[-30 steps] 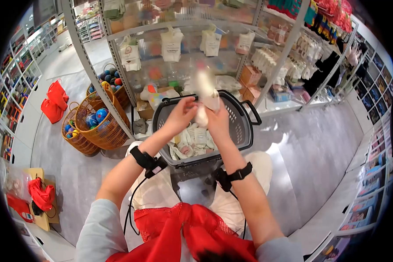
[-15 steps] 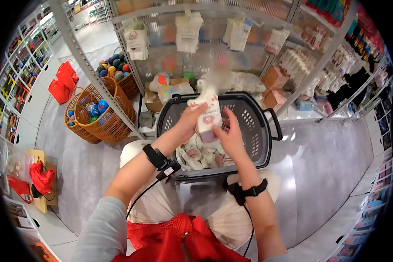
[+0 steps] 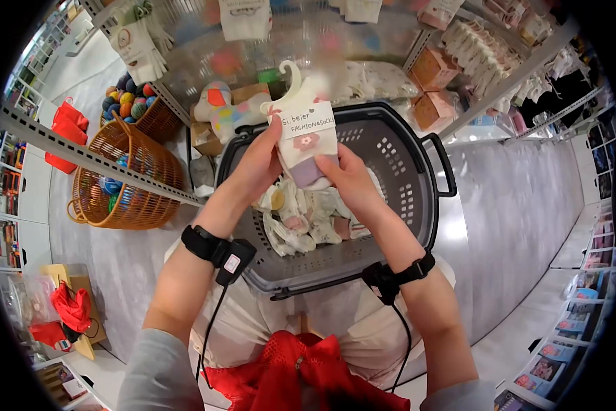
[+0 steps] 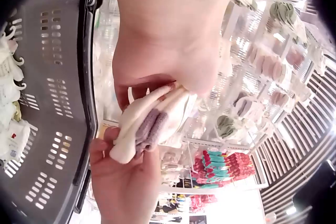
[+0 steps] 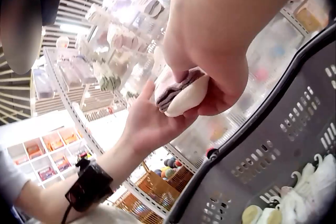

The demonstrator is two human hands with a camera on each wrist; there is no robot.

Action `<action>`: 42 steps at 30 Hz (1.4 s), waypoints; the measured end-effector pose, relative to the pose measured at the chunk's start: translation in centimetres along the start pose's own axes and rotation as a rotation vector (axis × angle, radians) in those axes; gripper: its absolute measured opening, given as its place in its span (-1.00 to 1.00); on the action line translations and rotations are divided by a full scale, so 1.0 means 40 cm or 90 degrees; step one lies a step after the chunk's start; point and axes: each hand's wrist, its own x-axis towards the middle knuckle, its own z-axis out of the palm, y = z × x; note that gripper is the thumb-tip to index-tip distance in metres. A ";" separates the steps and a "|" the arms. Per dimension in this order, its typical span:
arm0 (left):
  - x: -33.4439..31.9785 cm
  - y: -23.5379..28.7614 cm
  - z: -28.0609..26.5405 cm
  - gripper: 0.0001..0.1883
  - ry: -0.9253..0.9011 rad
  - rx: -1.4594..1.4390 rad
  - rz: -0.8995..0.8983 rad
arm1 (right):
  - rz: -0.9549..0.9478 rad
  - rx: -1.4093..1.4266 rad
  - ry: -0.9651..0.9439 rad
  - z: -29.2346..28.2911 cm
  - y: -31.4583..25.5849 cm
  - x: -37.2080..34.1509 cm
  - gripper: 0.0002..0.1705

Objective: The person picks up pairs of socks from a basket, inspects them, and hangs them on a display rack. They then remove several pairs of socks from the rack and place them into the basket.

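A pack of white and lilac socks [image 3: 306, 145] hangs from a white plastic hook and has a paper label reading "FASHION&SOCK". My left hand [image 3: 259, 162] grips its upper left side, thumb at the label. Lower down, my right hand [image 3: 357, 181] pinches the lilac end. The right wrist view shows the folded sock ends [image 5: 181, 95] between both hands. Beneath the hands stands a grey shopping basket [image 3: 407, 181] with perforated walls. Inside it lies a pile of white sock packs [image 3: 294, 222], some with hooks showing in the left wrist view.
Behind the basket rises a rack with hanging sock packs [image 3: 245, 17]. Stuffed toy-like bundles and pink boxes [image 3: 435, 68] sit on its bottom shelf. Wicker baskets [image 3: 126, 185] with coloured balls stand at left, near a red bag [image 3: 68, 133]. More hanging goods line the right.
The sock pack, blurred and raised over the far rim earlier, is now lower and nearer, label facing up. My left hand has moved from beside it to gripping it. The head view has shifted closer.
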 end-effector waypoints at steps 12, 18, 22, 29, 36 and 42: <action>0.024 -0.017 -0.024 -0.53 -0.005 0.088 0.023 | -0.035 -0.038 0.086 -0.006 0.003 -0.011 -0.65; 0.030 -0.026 -0.056 -0.57 -0.003 0.174 0.008 | -0.047 -0.087 0.105 -0.001 0.018 -0.015 -0.70; 0.021 -0.022 -0.050 -0.62 0.013 0.184 0.000 | -0.046 -0.043 0.120 0.006 0.020 -0.015 -0.74; 0.014 -0.003 -0.035 -0.69 0.041 0.037 0.054 | 0.042 -0.002 0.084 0.015 -0.002 -0.020 -0.67; 0.037 -0.028 -0.047 -0.73 0.142 0.146 -0.017 | -0.032 0.016 0.235 -0.010 0.029 -0.014 -0.61; 0.005 -0.012 -0.025 -0.77 0.014 0.349 -0.018 | -0.076 0.060 0.233 -0.057 0.036 0.009 -0.79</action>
